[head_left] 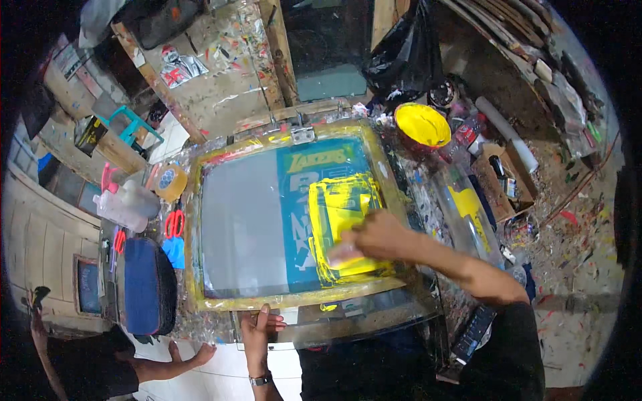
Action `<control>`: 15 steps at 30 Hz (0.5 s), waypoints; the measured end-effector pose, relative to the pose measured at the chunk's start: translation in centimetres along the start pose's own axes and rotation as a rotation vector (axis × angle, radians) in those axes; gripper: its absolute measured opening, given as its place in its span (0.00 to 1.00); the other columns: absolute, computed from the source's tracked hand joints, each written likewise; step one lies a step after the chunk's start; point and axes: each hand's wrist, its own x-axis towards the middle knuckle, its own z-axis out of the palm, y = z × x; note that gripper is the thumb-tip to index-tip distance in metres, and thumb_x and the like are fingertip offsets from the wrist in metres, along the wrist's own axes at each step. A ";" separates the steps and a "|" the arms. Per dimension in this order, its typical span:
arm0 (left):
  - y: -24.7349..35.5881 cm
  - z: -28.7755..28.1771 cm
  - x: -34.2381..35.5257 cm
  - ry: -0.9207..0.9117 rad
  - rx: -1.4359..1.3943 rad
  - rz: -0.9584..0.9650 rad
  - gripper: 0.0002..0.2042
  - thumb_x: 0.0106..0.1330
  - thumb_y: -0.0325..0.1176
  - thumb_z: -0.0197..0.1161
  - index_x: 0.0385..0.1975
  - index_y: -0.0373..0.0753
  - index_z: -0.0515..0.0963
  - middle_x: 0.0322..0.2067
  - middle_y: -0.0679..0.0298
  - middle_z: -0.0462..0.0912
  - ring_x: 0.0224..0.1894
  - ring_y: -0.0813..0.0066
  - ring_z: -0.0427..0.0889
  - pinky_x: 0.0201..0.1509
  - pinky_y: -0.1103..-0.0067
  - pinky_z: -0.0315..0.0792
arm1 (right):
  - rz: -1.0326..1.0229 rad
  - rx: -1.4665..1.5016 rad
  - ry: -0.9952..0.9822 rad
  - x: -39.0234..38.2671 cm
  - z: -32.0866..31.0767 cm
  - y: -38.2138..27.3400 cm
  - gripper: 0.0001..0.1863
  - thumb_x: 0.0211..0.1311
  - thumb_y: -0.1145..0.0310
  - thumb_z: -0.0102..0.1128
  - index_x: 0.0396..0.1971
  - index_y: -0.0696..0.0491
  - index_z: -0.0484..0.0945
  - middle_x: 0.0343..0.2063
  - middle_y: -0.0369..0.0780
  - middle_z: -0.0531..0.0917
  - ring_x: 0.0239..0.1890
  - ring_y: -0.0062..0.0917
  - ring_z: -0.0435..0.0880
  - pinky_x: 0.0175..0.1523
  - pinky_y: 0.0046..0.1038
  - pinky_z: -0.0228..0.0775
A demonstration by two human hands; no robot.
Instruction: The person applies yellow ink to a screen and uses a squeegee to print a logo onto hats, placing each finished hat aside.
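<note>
A silk-screen frame point(195, 234) lies on the worktable, its mesh grey on the left and teal with lettering cut-outs on the right. Wet yellow ink point(348, 194) is smeared over the teal part. My right hand point(378, 237) is closed low over this ink, around a pale thing blurred by motion; its kind cannot be told. At the frame's near edge, my left hand point(257, 331) grips the wooden rim, thumb on top and fingers curled below. Metal hinge clamps point(303, 135) stand along the far edge of the frame.
A bowl of yellow ink point(422, 125) stands at the far right, near a cardboard box point(508, 180). Left of the frame are a blue pouch point(148, 287), red-handled scissors point(174, 224), a tape roll point(171, 182) and plastic bottles point(124, 206). Another person point(87, 364) is at lower left.
</note>
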 end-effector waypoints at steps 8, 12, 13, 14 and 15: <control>-0.3 -0.7 -0.1 -0.010 -0.058 -0.001 0.20 0.69 0.42 0.61 0.37 0.26 0.72 0.25 0.50 0.83 0.24 0.64 0.85 0.28 0.75 0.80 | 0.326 -0.060 0.409 4.0 2.9 5.2 0.20 0.60 0.45 0.60 0.35 0.49 0.76 0.16 0.38 0.77 0.18 0.36 0.81 0.22 0.36 0.69; -1.2 -0.4 0.4 -0.012 -0.049 -0.011 0.20 0.68 0.42 0.61 0.40 0.27 0.67 0.26 0.49 0.83 0.24 0.62 0.85 0.28 0.74 0.81 | 0.317 -0.202 0.434 -2.9 4.9 -4.4 0.16 0.59 0.53 0.60 0.34 0.51 0.74 0.20 0.41 0.81 0.20 0.37 0.83 0.24 0.38 0.71; -1.0 -0.6 0.7 -0.028 -0.028 0.002 0.21 0.68 0.42 0.61 0.40 0.27 0.66 0.26 0.49 0.83 0.24 0.62 0.85 0.28 0.74 0.81 | 0.290 -0.155 0.462 -3.2 4.2 -5.6 0.14 0.59 0.57 0.58 0.38 0.52 0.74 0.22 0.42 0.83 0.22 0.38 0.84 0.26 0.39 0.72; -0.4 -0.4 0.2 0.001 -0.028 -0.020 0.22 0.68 0.43 0.62 0.39 0.26 0.67 0.26 0.49 0.83 0.25 0.62 0.85 0.28 0.74 0.81 | 0.282 -0.088 0.339 -2.8 3.3 -5.3 0.14 0.59 0.57 0.58 0.39 0.51 0.75 0.22 0.41 0.83 0.22 0.38 0.84 0.26 0.39 0.72; -0.8 -0.6 0.4 -0.004 -0.049 -0.018 0.22 0.68 0.43 0.61 0.40 0.25 0.66 0.26 0.49 0.83 0.25 0.62 0.85 0.28 0.75 0.81 | 0.274 -0.022 0.216 -2.5 2.1 -4.9 0.14 0.59 0.57 0.58 0.40 0.50 0.75 0.21 0.41 0.82 0.22 0.37 0.84 0.26 0.40 0.72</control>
